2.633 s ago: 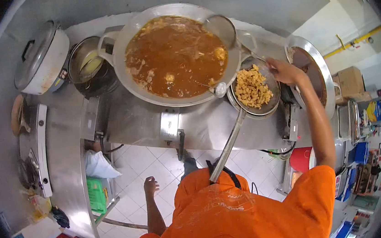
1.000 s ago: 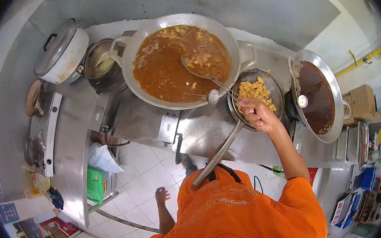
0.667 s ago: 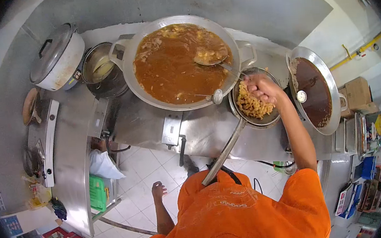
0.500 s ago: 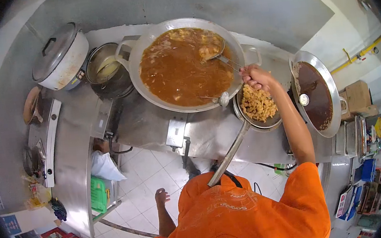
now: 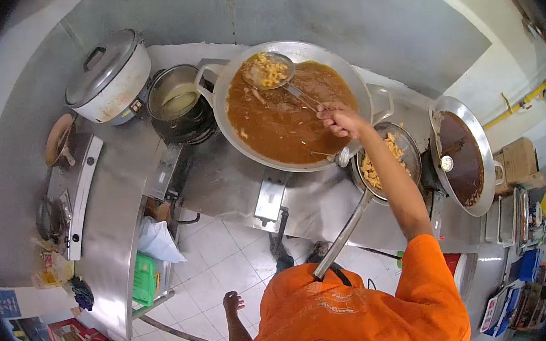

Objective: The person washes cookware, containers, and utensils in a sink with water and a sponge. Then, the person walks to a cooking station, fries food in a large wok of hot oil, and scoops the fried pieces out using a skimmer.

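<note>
My right hand (image 5: 340, 120) is closed round the handle of a skimmer (image 5: 274, 70), which holds fried pieces at the far left of the large wok (image 5: 373, 98). Brown oil (image 5: 294, 119) fills the wok. A thermometer (image 5: 343, 157) rests on its near rim. Beneath my right forearm, a long-handled strainer (image 5: 345, 234) holds golden fried pieces (image 5: 372, 173). My left hand (image 5: 232, 302) hangs low over the floor, away from the counter, its fingers loosely curled and apart with nothing in them.
A second wok (image 5: 492, 179) with dark liquid stands at the right, near boxes (image 5: 520, 158). At the left are a small pot (image 5: 177, 95) on a burner and a lidded white cooker (image 5: 113, 80). A green crate (image 5: 143, 279) sits below the left counter.
My right hand has moved left over the wok. The skimmer went from the right part of the oil to the far left and now carries fried pieces. The view has shifted slightly.
</note>
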### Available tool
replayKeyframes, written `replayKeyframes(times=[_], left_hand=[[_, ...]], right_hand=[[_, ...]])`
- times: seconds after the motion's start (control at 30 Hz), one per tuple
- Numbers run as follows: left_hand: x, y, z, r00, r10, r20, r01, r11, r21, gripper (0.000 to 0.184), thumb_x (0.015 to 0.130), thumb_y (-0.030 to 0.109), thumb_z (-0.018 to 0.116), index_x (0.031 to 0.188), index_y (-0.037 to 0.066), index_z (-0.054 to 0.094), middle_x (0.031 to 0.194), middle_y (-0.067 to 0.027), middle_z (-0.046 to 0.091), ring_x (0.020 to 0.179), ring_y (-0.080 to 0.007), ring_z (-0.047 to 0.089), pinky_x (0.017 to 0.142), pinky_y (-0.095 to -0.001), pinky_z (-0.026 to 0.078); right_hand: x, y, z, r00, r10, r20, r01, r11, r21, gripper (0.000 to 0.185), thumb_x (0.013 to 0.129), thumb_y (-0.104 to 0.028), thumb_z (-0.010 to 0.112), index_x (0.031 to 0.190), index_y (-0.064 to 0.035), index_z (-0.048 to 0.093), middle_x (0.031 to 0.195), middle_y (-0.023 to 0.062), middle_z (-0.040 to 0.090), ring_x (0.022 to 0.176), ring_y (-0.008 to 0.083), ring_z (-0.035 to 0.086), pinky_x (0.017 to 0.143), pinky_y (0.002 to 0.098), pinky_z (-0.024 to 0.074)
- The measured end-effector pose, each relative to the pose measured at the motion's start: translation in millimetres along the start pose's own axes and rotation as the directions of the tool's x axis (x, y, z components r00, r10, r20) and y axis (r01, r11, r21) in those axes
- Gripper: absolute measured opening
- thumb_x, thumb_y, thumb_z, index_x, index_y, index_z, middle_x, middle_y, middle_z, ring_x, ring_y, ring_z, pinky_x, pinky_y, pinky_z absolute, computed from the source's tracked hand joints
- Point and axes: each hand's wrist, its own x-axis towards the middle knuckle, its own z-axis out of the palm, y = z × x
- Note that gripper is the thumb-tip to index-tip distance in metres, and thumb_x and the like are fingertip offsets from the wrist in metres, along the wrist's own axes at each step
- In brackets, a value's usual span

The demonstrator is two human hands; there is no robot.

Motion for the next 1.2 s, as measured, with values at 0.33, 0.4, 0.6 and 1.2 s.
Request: replayKeyframes(times=[0.33, 0.4, 0.6, 1.2], left_hand=[[-12, 25, 35, 0.990, 0.136, -0.042, -0.137, 0.990, -0.030, 0.023, 0.091, 0.024, 0.057, 0.112, 0.015, 0.054, 0.085, -0.0112, 0.063, 0.063, -0.0249, 0.065, 0.051, -0.0402, 0.056], [-20, 11, 45, 0.991, 0.134, -0.018, -0.134, 0.991, -0.002, 0.023, 0.092, 0.027, 0.056, 0.112, 0.015, 0.054, 0.086, -0.0115, 0.062, 0.064, -0.0262, 0.065, 0.054, -0.0416, 0.056], [-32, -61, 68, 0.992, -0.002, 0.123, -0.001, 1.000, 0.025, 0.018, 0.090, 0.025, 0.055, 0.107, 0.019, 0.054, 0.089, -0.0119, 0.061, 0.066, -0.0323, 0.062, 0.057, -0.0505, 0.054], [-119, -119, 135, 0.986, 0.154, 0.058, -0.161, 0.976, 0.144, 0.021, 0.090, 0.018, 0.056, 0.111, 0.015, 0.055, 0.081, -0.0097, 0.062, 0.059, -0.0243, 0.063, 0.049, -0.0423, 0.054]], right_hand=[[-85, 12, 8, 0.995, -0.090, -0.031, 0.094, 0.986, 0.141, 0.011, 0.094, -0.013, 0.055, 0.091, -0.0176, 0.045, 0.060, -0.0078, 0.039, 0.039, 0.0002, 0.026, 0.031, 0.0186, 0.0141], [-136, 13, -5, 0.989, -0.075, -0.131, 0.088, 0.992, 0.090, 0.010, 0.095, -0.012, 0.054, 0.091, -0.0172, 0.045, 0.060, -0.0081, 0.039, 0.039, 0.0003, 0.026, 0.031, 0.0187, 0.0130], [-317, 22, -61, 0.953, -0.084, -0.291, 0.021, 0.977, -0.214, 0.010, 0.093, -0.015, 0.054, 0.090, -0.0145, 0.044, 0.059, -0.0072, 0.038, 0.041, 0.0014, 0.029, 0.033, 0.0197, 0.0174], [-371, 326, -153, 0.758, -0.378, -0.531, -0.365, 0.430, -0.826, 0.031, 0.096, -0.022, 0.043, 0.110, 0.0055, 0.051, 0.076, 0.0283, 0.063, 0.076, 0.0429, 0.064, 0.067, 0.0542, 0.0473]])
